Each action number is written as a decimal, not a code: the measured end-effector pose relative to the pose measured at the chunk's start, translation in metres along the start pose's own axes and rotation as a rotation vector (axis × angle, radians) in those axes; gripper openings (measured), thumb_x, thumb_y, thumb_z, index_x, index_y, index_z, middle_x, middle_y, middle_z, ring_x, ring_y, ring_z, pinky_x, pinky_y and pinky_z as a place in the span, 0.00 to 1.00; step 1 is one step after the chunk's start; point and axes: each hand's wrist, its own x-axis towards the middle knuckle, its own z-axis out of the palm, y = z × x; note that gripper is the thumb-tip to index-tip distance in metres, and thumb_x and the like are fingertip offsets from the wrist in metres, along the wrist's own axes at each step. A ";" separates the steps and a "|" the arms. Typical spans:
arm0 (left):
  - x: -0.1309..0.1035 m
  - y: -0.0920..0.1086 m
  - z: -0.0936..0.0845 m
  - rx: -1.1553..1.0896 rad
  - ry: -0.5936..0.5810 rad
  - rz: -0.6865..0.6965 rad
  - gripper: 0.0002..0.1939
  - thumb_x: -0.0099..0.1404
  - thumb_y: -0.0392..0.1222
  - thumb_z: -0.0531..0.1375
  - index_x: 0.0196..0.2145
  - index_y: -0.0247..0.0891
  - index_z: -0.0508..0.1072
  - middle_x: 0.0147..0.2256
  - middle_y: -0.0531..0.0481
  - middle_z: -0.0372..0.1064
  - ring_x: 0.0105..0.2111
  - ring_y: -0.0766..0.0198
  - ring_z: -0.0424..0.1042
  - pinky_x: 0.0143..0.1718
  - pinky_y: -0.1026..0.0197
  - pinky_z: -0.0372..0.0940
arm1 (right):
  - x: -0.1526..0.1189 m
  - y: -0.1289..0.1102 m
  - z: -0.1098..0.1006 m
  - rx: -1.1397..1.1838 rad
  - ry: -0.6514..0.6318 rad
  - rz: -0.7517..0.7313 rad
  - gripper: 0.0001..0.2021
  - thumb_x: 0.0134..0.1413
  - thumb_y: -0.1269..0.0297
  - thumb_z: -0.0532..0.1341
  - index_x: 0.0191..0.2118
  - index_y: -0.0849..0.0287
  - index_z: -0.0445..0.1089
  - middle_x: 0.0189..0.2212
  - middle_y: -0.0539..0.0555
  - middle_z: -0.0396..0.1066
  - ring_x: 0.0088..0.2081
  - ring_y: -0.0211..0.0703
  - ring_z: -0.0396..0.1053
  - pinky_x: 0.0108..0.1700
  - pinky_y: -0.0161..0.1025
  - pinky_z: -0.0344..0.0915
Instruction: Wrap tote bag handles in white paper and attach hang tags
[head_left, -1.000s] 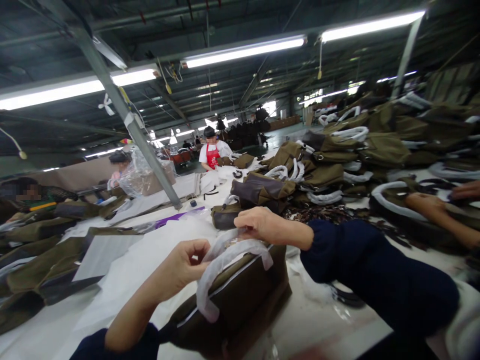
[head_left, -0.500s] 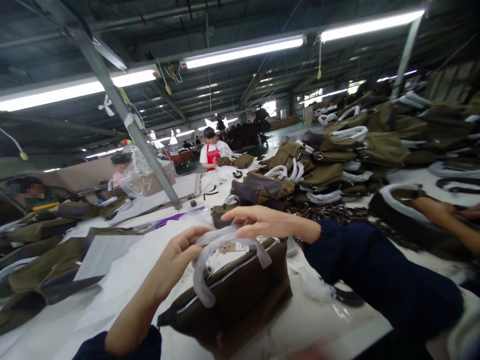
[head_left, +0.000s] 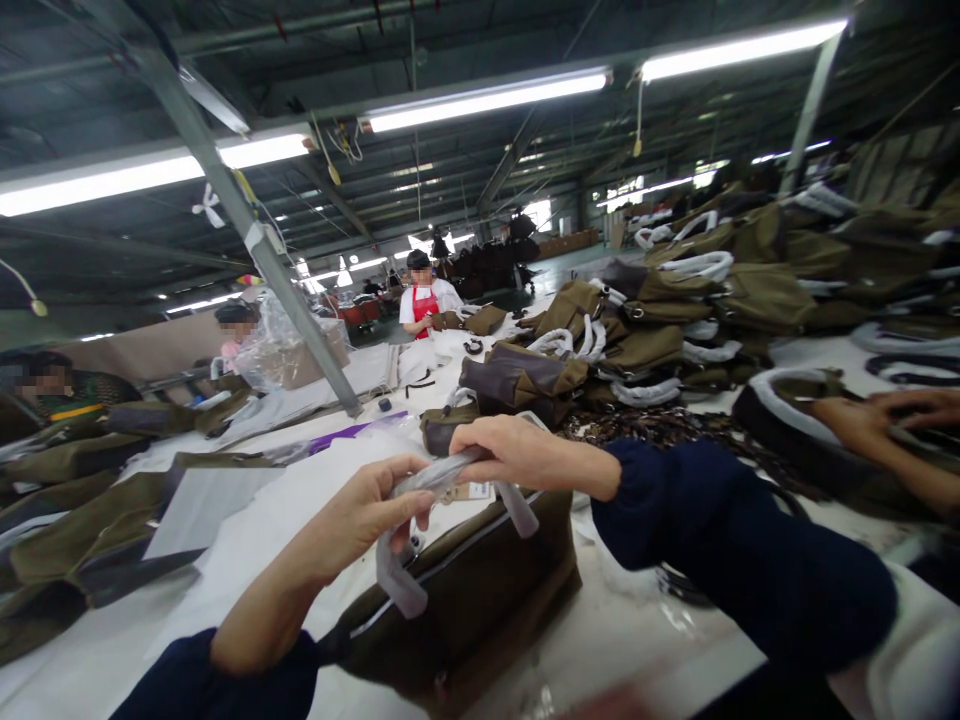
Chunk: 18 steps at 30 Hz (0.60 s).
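Observation:
An olive-green handbag [head_left: 480, 590] stands upright on the white table in front of me, its zip edge facing up. Its arched handle [head_left: 403, 585] is wrapped in whitish translucent film. My left hand [head_left: 382, 505] grips the handle's left part, thumb and fingers closed round it. My right hand [head_left: 506, 452] pinches the same handle near its top, fingers curled over. Behind the handle, partly hidden, a paper tag [head_left: 476, 491] shows. A smaller dark bag [head_left: 442, 430] lies just beyond my hands.
Many olive bags with wrapped handles pile up at the right [head_left: 675, 300]; more bags [head_left: 90, 510] lie left. White sheets [head_left: 277, 540] cover the table's left side. A co-worker's hands [head_left: 862, 420] hold a bag at far right. A metal post [head_left: 300, 320] rises beyond; a person in a red apron [head_left: 425, 305] stands behind.
My right hand's fingers, stretched out over the handle before, have curled down onto it. My left fingers have closed further round the handle. The bag has barely shifted.

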 end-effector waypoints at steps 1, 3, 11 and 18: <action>-0.001 -0.001 0.000 -0.003 -0.001 -0.017 0.19 0.65 0.52 0.61 0.48 0.38 0.69 0.27 0.55 0.67 0.22 0.70 0.64 0.22 0.68 0.59 | -0.001 0.000 0.001 -0.034 0.032 -0.008 0.07 0.59 0.62 0.64 0.38 0.60 0.69 0.33 0.51 0.69 0.34 0.38 0.63 0.35 0.33 0.54; -0.006 -0.003 -0.002 0.000 -0.028 -0.062 0.18 0.64 0.51 0.62 0.46 0.38 0.69 0.26 0.56 0.66 0.22 0.69 0.63 0.22 0.68 0.60 | -0.003 -0.001 0.005 -0.085 0.105 -0.019 0.05 0.59 0.66 0.63 0.39 0.59 0.68 0.35 0.51 0.69 0.36 0.39 0.64 0.37 0.33 0.55; -0.029 0.000 -0.016 -0.070 -0.158 -0.169 0.17 0.65 0.54 0.60 0.41 0.38 0.76 0.33 0.48 0.74 0.32 0.60 0.71 0.34 0.63 0.66 | 0.010 -0.013 0.024 -0.281 0.222 -0.237 0.06 0.67 0.63 0.55 0.41 0.58 0.67 0.39 0.54 0.71 0.42 0.42 0.65 0.44 0.36 0.58; -0.029 -0.002 -0.016 -0.209 0.166 -0.244 0.20 0.64 0.59 0.59 0.34 0.38 0.76 0.16 0.57 0.61 0.18 0.68 0.58 0.22 0.67 0.61 | 0.019 -0.002 0.017 -0.116 0.215 -0.228 0.10 0.63 0.57 0.61 0.43 0.58 0.67 0.41 0.53 0.70 0.44 0.42 0.65 0.47 0.35 0.59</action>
